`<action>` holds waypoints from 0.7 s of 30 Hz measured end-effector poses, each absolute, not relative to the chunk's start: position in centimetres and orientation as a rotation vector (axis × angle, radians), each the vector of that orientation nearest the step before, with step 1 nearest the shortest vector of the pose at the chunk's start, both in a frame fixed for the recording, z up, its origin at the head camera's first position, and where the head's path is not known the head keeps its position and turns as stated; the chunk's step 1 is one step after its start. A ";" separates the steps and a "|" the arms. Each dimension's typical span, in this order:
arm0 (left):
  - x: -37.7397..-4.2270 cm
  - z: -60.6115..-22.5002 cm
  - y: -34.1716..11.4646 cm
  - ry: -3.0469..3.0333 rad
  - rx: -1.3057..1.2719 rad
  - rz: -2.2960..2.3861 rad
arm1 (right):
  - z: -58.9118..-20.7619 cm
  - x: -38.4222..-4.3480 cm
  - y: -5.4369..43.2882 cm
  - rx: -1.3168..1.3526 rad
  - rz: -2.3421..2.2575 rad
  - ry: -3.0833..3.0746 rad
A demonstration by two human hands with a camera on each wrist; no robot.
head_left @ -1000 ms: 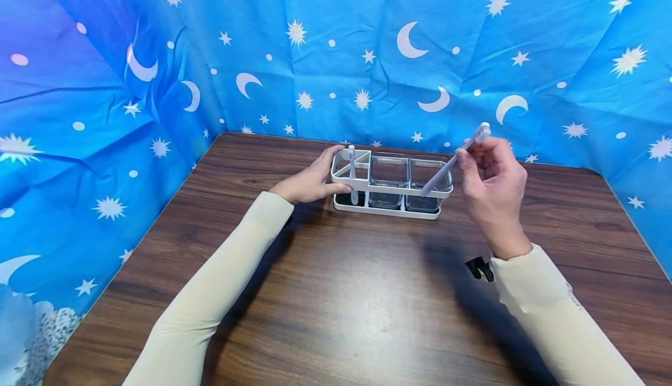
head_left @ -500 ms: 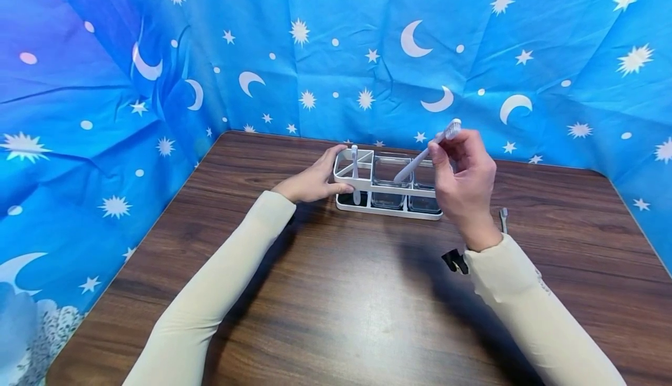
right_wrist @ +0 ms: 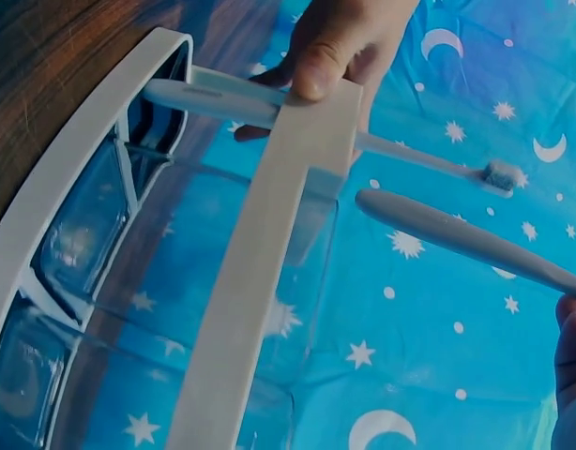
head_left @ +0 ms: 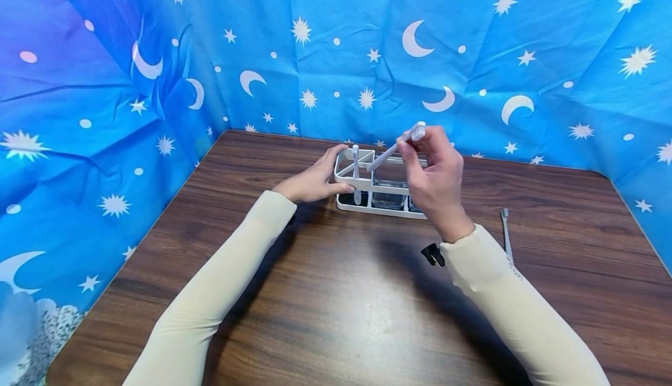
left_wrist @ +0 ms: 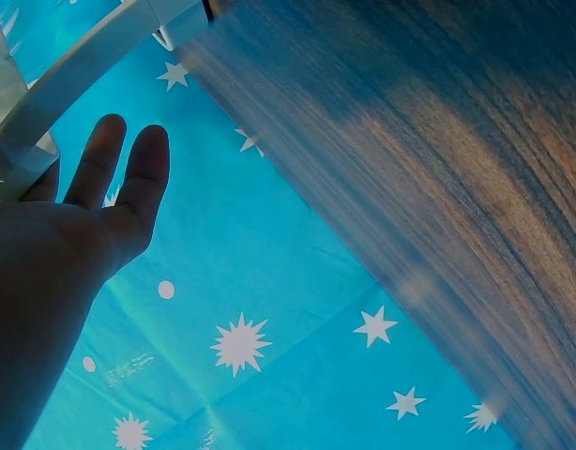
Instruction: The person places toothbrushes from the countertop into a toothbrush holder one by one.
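My right hand (head_left: 436,170) pinches a pale toothbrush (head_left: 395,151) between thumb and fingers, bristles up by the hand. Its slanting handle end overlaps the divided left section of a white toothbrush holder (head_left: 391,189) in the head view. From the right wrist, that handle tip (right_wrist: 382,203) shows apart from the holder's upper rim. At the holder's left end, my left hand (head_left: 315,182) grips the upper frame, thumb in front and fingers behind. Another pale toothbrush (head_left: 355,161) stands upright in a front left compartment. The right hand hides the holder's right end.
Clear square cups (head_left: 388,200) sit in the holder's middle and right sections. A grey toothbrush (head_left: 506,231) lies on the wooden table (head_left: 336,292) beside the right sleeve. Behind the table hangs a blue cloth (head_left: 341,71) with moons and stars.
My right hand has moved left with the toothbrush, from beyond the holder's right end to over its middle. The grey toothbrush on the table has come into sight. The left hand keeps its hold.
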State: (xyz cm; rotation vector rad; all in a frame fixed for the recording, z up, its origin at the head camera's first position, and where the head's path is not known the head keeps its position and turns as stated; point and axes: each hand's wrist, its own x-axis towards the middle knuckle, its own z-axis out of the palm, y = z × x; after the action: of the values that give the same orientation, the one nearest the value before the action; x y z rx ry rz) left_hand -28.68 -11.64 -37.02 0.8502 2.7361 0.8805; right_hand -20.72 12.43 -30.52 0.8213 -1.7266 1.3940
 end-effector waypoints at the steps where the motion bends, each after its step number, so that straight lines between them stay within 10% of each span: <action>1: -28.7 -37.0 -11.6 2.738 0.852 0.880 | -30.6 -20.8 12.3 0.823 1.388 -1.738; 21: -28.9 -37.3 -11.6 2.760 0.888 0.903 | -32.2 -22.0 10.4 0.776 1.377 -1.958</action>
State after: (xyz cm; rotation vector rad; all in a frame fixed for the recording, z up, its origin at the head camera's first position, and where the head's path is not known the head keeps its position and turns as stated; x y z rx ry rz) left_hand -28.94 -11.59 -37.25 0.8876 2.7599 0.9030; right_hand -22.00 10.40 -32.21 0.7758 -1.9584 1.3769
